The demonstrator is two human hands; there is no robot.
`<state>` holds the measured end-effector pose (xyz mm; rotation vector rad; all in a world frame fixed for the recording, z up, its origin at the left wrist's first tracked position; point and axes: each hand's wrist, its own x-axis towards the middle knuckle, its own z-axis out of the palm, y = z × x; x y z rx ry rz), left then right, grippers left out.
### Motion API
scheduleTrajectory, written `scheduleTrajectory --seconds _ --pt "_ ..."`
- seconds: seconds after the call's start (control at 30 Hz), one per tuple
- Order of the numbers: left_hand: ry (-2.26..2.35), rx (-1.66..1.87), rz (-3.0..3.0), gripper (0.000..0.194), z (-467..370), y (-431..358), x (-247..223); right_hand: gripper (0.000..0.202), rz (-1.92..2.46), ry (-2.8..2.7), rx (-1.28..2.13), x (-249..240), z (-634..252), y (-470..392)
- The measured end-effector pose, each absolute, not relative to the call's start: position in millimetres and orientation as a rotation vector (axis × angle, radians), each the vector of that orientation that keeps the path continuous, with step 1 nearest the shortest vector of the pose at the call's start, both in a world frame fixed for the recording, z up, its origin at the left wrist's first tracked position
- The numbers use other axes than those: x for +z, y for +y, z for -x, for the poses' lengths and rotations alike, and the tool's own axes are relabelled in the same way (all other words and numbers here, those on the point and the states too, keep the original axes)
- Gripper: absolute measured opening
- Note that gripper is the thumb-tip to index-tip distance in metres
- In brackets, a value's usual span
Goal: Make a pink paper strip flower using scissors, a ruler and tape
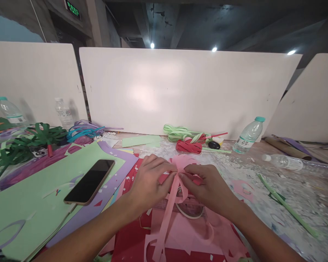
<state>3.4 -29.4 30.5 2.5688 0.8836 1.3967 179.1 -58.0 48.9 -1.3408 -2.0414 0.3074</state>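
Observation:
Both hands meet over the middle of the table on a pink paper flower with a long pink paper strip trailing down from it. My left hand pinches its base from the left, thumb against fingers. From the right, my right hand pinches the same spot, its fingertips almost touching the left ones. Beneath them is a roll of tape, partly covered by the strip and hand. Pink paper sheets lie over red paper below.
A phone rests on green paper at left. Dark green paper flowers stand behind it. Red and light green paper strips lie at the back. A tilted water bottle leans by the white partition; another bottle lies flat.

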Motion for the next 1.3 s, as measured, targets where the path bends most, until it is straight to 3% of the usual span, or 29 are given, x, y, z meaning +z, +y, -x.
scheduleTrajectory --seconds 0.43,0.7,0.93,1.3 --pt "0.869 1.365 -2.241 0.004 -2.6 -27.7 35.2 0.035 1.276 -2.034 0.418 50.5 -181.8 -59.4" --pt "0.930 1.310 -1.929 0.022 4.3 -18.9 37.0 0.028 1.201 -1.983 0.661 51.1 -187.8 -58.4" --pt "0.966 0.913 -1.907 0.034 6.8 -17.8 38.8 0.026 1.209 -1.984 0.625 53.0 -185.6 -60.2" --pt "0.822 0.912 -1.659 0.022 -1.8 -21.8 36.9 0.027 1.309 -1.992 0.606 45.5 -184.7 -55.6"
